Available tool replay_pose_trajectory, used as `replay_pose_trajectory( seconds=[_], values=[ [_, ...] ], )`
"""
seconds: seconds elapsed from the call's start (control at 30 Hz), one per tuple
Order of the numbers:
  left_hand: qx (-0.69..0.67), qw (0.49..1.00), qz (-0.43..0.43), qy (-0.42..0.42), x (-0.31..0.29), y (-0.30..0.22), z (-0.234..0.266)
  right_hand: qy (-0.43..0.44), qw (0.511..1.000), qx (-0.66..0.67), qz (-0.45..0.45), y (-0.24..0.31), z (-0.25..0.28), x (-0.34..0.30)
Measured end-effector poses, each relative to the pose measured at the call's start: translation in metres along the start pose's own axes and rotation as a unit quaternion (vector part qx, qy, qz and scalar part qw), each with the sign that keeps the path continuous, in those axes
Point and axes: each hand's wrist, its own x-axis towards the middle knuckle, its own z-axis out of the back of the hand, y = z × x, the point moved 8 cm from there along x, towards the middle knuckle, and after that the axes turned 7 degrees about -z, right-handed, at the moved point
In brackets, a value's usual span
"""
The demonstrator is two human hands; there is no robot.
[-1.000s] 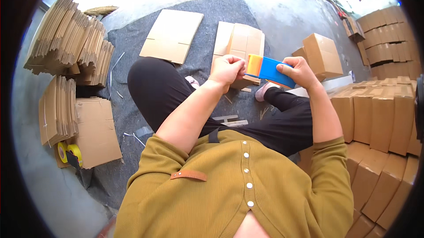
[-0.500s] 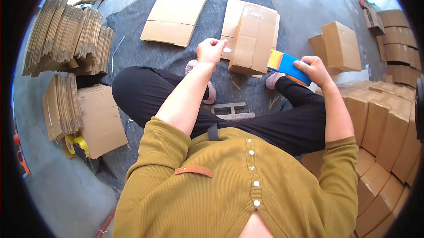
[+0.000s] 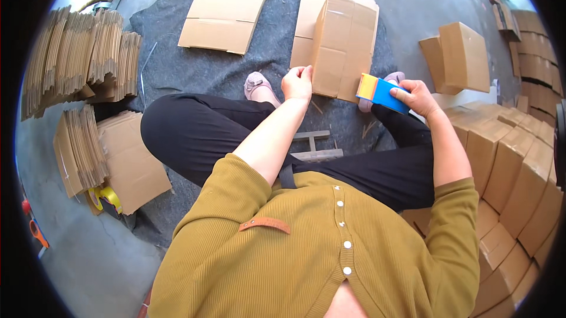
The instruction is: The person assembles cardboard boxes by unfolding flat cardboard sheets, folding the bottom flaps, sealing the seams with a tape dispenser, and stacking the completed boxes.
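Observation:
Straight ahead of me a closed cardboard box (image 3: 344, 47) lies on a flat cardboard piece (image 3: 303, 23). Beside the box's near left edge is my left hand (image 3: 296, 85), thumb and fingers pinched together. What sits in that pinch, if anything, is too small to make out. A blue tape dispenser with a yellow front (image 3: 383, 91) is gripped in my right hand (image 3: 417, 99). Its front end points left, close to the box's near right corner.
Another flattened carton (image 3: 224, 8) lies on the dark ground sheet. Stacks of folded cartons (image 3: 79, 53) stand left, with yellow tape rolls (image 3: 110, 198) below them. Two boxes (image 3: 464, 55) stand at right, beyond rows of made-up boxes (image 3: 507, 159). Orange-handled scissors (image 3: 38, 232) lie far left.
My left hand has moved slightly right and down to the box's edge; the whitish bit at its fingertips no longer shows. My right hand still holds the dispenser. The view has shifted a little.

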Motion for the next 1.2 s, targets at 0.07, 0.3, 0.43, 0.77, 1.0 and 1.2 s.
replay_pose_trajectory(
  seconds=[0.07, 0.3, 0.43, 0.77, 1.0, 1.2],
  values=[
    [0.0, 0.999, 0.021, 0.025, -0.004, -0.008, -0.009, -0.003, 1.0, -0.008, -0.011, -0.009, 0.004, -0.002],
    [0.033, 0.97, 0.228, 0.073, -0.008, 0.047, -0.002, -0.014, 1.0, -0.01, -0.013, -0.006, 0.005, 0.006],
    [0.065, 0.972, 0.209, 0.085, -0.006, 0.041, -0.001, -0.004, 1.0, -0.008, -0.009, -0.006, 0.003, 0.007],
    [0.369, 0.735, -0.487, 0.294, -0.086, -0.13, -0.034, -0.019, 1.0, -0.012, 0.02, -0.016, 0.008, 0.015],
    [0.442, 0.697, -0.496, 0.27, -0.081, -0.111, -0.044, -0.006, 1.0, -0.02, -0.014, -0.008, 0.03, -0.005],
    [0.45, 0.692, -0.497, 0.266, -0.082, -0.107, -0.045, -0.004, 0.996, -0.062, -0.061, -0.041, 0.056, -0.021]
  ],
)
